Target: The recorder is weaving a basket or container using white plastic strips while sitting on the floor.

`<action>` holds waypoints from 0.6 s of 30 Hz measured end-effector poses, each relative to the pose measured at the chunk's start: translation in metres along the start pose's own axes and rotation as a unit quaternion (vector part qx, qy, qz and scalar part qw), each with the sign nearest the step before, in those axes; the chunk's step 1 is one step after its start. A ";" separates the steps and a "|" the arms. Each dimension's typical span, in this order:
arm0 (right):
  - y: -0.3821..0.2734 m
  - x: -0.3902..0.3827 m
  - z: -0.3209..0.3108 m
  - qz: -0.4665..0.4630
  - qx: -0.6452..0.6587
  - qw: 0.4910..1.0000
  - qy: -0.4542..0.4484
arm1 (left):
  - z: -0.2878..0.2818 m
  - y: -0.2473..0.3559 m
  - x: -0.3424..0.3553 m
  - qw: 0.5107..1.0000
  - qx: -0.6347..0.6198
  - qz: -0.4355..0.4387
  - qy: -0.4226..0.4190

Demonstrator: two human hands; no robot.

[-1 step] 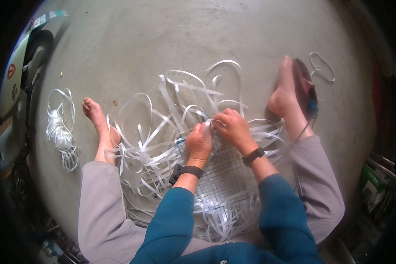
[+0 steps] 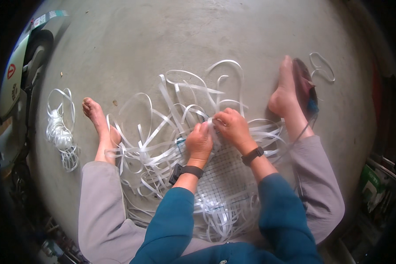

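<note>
My left hand [image 2: 199, 141] and right hand [image 2: 234, 127] are working close together, fingertips pinching one white strip [image 2: 210, 128], though blur is hiding the exact hold; one woven panel [image 2: 226, 174] is lying nearer me than my fingertips, between my forearms, its visible length seemingly running near to far, neither hand being clearly closer; loose strips [image 2: 156, 147], too tangled for counting, are spreading mainly left and far; one bundle [image 2: 60, 134] is resting at far left, one separate loop [image 2: 333, 79] and one sandal [image 2: 304, 83] at far right
</note>
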State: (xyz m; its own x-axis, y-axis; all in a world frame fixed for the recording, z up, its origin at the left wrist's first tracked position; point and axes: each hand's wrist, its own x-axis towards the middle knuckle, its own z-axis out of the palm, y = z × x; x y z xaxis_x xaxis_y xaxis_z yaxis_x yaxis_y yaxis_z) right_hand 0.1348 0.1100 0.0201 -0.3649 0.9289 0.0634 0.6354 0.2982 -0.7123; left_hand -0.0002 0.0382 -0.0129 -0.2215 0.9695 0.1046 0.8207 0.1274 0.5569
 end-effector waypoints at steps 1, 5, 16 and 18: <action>0.002 0.002 0.002 0.000 0.000 1.000 -0.001 | 0.001 -0.001 0.000 1.000 -0.005 0.000 0.007; 0.006 0.008 0.007 0.128 0.097 0.987 -0.026 | -0.004 0.000 0.002 0.999 -0.034 -0.004 0.016; 0.010 0.009 0.004 0.142 0.112 0.982 -0.052 | -0.007 0.003 0.003 0.999 -0.007 0.044 0.010; 0.015 0.007 0.002 0.150 0.183 0.970 -0.051 | -0.006 0.008 0.006 0.999 -0.015 0.047 0.004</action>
State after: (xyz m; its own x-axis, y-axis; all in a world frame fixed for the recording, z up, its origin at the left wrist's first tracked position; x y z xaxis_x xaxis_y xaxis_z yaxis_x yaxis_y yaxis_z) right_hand 0.1404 0.1208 0.0086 -0.2785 0.9296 -0.2415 0.4461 -0.0975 -0.8896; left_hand 0.0012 0.0440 -0.0027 -0.1473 0.9754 0.1637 0.8223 0.0288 0.5684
